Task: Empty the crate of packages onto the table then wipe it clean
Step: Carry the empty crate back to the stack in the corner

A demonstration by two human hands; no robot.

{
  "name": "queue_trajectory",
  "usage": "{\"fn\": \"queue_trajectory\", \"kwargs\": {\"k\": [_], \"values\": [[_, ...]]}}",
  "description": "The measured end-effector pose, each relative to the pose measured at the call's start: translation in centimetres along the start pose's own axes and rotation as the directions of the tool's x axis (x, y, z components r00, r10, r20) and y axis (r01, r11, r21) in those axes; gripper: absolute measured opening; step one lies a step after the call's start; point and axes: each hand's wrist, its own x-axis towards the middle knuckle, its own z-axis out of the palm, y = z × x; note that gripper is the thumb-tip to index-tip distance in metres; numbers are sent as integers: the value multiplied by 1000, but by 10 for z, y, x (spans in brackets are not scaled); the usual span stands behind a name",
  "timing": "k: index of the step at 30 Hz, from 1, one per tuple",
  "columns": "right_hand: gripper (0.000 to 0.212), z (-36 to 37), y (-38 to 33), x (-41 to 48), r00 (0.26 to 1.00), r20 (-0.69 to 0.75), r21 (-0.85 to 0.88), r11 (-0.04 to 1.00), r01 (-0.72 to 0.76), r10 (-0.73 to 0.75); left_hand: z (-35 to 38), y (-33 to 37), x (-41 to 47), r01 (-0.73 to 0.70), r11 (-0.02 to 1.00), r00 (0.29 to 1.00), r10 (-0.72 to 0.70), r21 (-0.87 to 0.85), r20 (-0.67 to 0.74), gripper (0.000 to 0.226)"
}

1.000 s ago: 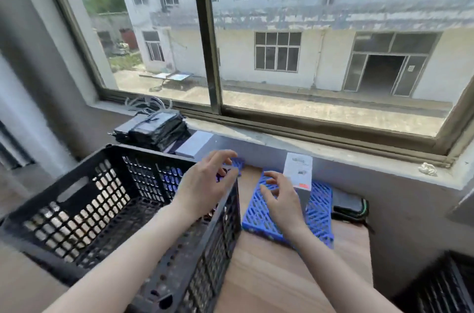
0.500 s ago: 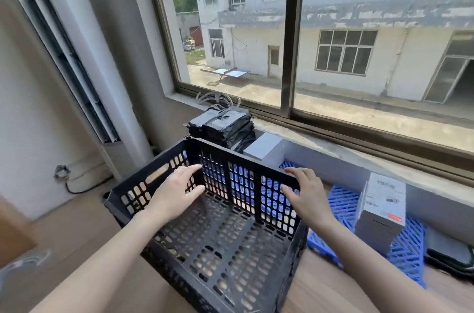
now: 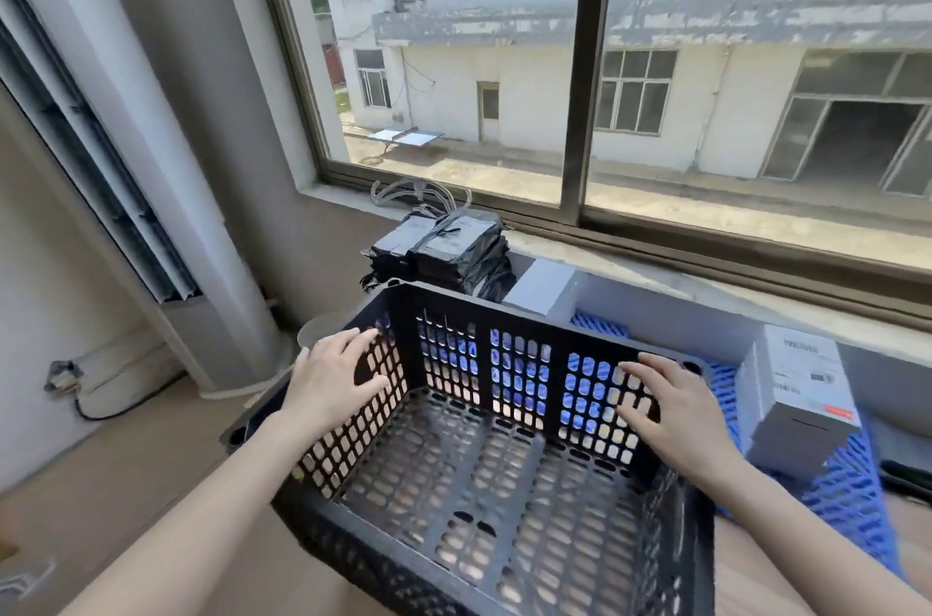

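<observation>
A black perforated plastic crate (image 3: 484, 479) stands in front of me with nothing inside it. My left hand (image 3: 335, 381) lies against the crate's left wall with its fingers spread. On the opposite side, my right hand (image 3: 668, 406) spreads its fingers over the far right corner. Neither hand holds anything. A stack of black wrapped packages (image 3: 444, 250) rests on the windowsill behind the crate, next to a grey box (image 3: 542, 287). A white and grey carton (image 3: 794, 401) stands on a blue plastic grid (image 3: 852, 489) to the right.
The wooden table (image 3: 746, 580) shows below the crate at the right. A window (image 3: 580, 60) with a concrete sill (image 3: 706, 282) runs across the back. A tall white unit (image 3: 126, 136) stands at the left, with wooden floor (image 3: 126, 464) beside it.
My view has swung left and closer. Both hands left the carton on the blue grid and came to the crate's walls, settling a little deeper inside.
</observation>
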Motion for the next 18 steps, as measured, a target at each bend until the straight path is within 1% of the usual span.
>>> {"fn": "queue_trajectory", "kwargs": {"k": [4, 7, 10, 13, 15, 18], "values": [[55, 4, -17, -19, 993, -6, -23, 993, -119, 119, 3, -29, 19, -28, 999, 999, 29, -28, 37, 72], [63, 1, -28, -36, 966, -2, -31, 965, -260, 260, 5, -45, 27, -41, 992, 996, 51, -118, 78, 72], [71, -5, -37, -57, 891, -5, -43, 890, -453, 453, 6, -60, 33, -19, 978, 994, 41, -207, 103, 66], [68, -7, -42, -74, 782, -36, 4, 782, -623, 622, 7, -67, 37, -58, 971, 996, 73, -231, 60, 52], [63, -8, -46, -76, 765, -41, 16, 765, -643, 643, 5, -66, 38, -67, 965, 996, 78, -252, 33, 47], [62, -12, -50, -79, 771, -39, 4, 772, -636, 636, -2, -65, 41, -103, 975, 992, 114, -196, 49, 49]]}}
